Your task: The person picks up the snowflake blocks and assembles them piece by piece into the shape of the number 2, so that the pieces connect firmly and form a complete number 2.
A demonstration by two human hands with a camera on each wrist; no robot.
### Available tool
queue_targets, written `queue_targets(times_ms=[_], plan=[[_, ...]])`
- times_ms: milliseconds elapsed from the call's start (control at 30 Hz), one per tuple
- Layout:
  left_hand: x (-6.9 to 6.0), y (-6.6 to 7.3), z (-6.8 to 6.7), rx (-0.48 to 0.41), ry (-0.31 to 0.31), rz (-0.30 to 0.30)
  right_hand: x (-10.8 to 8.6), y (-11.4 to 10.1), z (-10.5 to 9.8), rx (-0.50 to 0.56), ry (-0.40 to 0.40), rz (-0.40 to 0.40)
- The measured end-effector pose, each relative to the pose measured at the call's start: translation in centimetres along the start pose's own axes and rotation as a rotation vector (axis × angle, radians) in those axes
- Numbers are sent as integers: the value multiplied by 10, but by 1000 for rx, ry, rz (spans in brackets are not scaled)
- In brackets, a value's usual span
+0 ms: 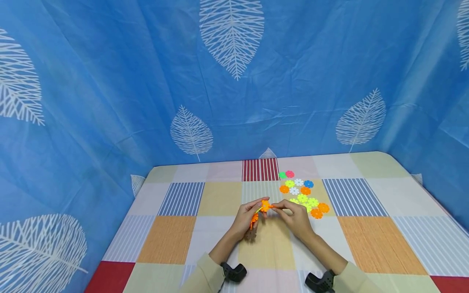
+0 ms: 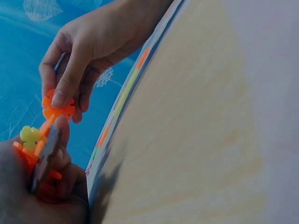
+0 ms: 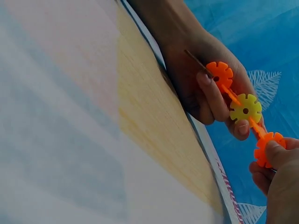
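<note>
Above the tablecloth, my left hand holds a short chain of notched, flower-shaped plastic interlocking discs. The chain has a yellow disc in the middle, orange discs slotted in edge-on and face-on, and a brown disc at the end near the left palm. My right hand pinches an orange disc between thumb and fingers at the chain's far end. In the right wrist view this disc meets another orange piece; how deep they are slotted cannot be told.
Loose discs lie beyond the right hand: orange discs, yellow-green discs, white discs, a blue disc, a pink disc and a green disc. A patchwork cloth covers the table; a blue leaf-print curtain surrounds it.
</note>
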State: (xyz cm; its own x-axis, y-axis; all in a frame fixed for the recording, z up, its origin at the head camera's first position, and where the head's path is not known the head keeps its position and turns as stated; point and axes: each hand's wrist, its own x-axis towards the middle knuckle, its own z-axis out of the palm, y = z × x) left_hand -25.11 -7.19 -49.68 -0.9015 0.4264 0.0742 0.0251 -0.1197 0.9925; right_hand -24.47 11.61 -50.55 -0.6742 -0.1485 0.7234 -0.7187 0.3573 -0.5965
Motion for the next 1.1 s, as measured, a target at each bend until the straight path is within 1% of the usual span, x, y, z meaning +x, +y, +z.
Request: queue_targets(times_ms=[67,133,200,267,400,533,633,700,767,833,933,1033,1100], plan=[[-2,9,2,22,-10,9,1,-1,-1,-30,1,-18],[-4,18,5,41,-23,14,1,-2,-2,-51,8,-19],[-5,24,8,43,-31,10,1,-1,-2,-38,26,-21],[-5,25,9,24,-40,1,0,0,-1,-16,46,-22],[-4,23,10,-22,-41,-12,-1,-1,1,16,72,-25],[-6,21,10,-33,-18,-10,-2,-1,1,12,38,-5],[-7,19,10,-30,23,-14,-4,0,-4,-9,-15,10],[-8,19,11,-28,44,-26,-6,3,-12,-31,-32,18],[-9,19,11,-22,61,-38,-10,8,-25,-72,-26,26],[-9,20,11,-18,68,-47,-15,15,-42,-138,-5,36],[-9,20,11,-17,88,-49,-24,25,-69,-268,17,69],[-9,21,10,-18,110,-47,-32,31,-91,-344,-13,118],[-8,22,10,-14,121,-48,-36,33,-99,-387,-48,146]])
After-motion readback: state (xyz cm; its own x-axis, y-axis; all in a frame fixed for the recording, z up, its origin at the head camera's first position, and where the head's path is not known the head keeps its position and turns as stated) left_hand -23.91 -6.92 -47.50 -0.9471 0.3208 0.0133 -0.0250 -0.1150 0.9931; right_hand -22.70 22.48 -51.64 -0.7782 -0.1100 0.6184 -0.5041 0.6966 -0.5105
